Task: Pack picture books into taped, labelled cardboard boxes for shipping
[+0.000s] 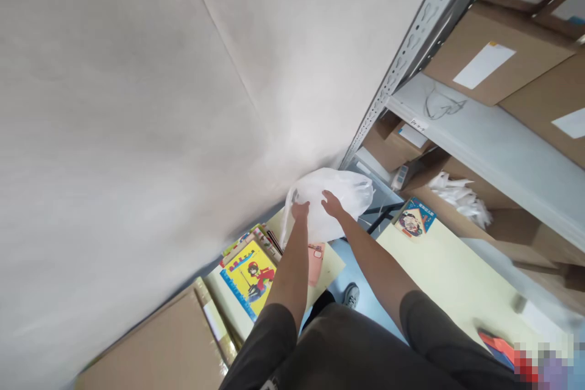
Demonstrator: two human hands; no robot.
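Observation:
A white plastic bag [350, 195] lies bunched in the corner by the wall, over the far end of a pale table. My left hand [300, 210] is closed on the near left part of the bag, its fingertips partly hidden. My right hand [331, 203] rests against the middle of the bag, thumb and fingers apart. Below my left hand, a yellow picture book [250, 277] tops a stack of books. A pink booklet [315, 263] lies beside my left forearm.
At the right stands a metal shelf [493, 140] with cardboard boxes [500, 52]. A blue picture book [415, 219] lies on a second pale table [411, 259]. A large cardboard box [159, 341] sits at lower left. My shoe [351, 295] shows on the blue floor.

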